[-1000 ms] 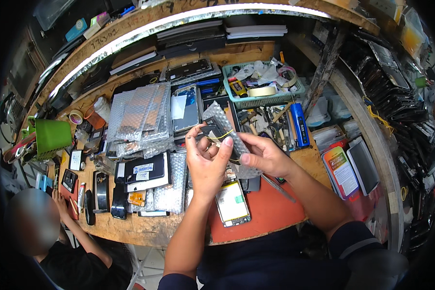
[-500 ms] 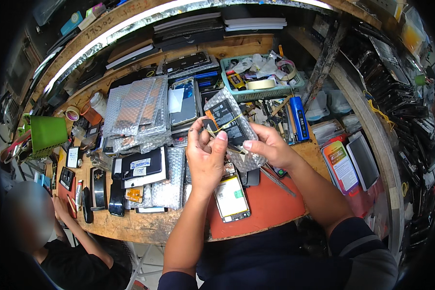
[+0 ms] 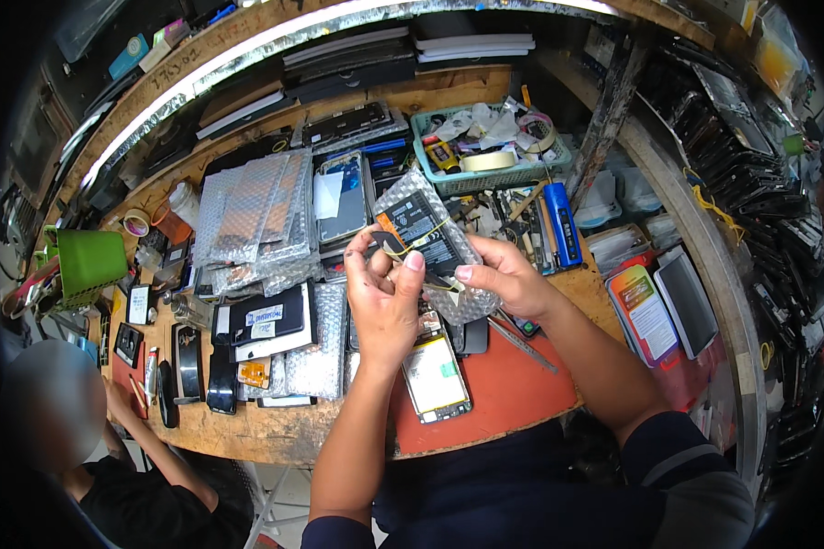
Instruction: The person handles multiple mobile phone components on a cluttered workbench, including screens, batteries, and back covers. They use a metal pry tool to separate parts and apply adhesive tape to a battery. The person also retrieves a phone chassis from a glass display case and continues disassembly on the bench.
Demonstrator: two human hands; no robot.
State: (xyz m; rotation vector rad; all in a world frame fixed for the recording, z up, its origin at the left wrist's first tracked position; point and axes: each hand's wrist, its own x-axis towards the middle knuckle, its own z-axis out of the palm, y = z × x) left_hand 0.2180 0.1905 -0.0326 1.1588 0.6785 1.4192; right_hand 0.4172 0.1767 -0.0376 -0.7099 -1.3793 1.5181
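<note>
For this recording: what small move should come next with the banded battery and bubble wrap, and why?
Probably ease the yellow band off with the left hand: it crosses the dark battery, the left thumb lies close to it, and the right hand grips the bubble wrap, seemingly steadying it.

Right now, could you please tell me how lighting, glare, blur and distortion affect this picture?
In the head view, the light strip glares white and bows into an arc, with dark corners; in the same head view, the held bubble-wrap packet looks fairly sharp, while the co-worker's head is a smooth gray blur.
</note>
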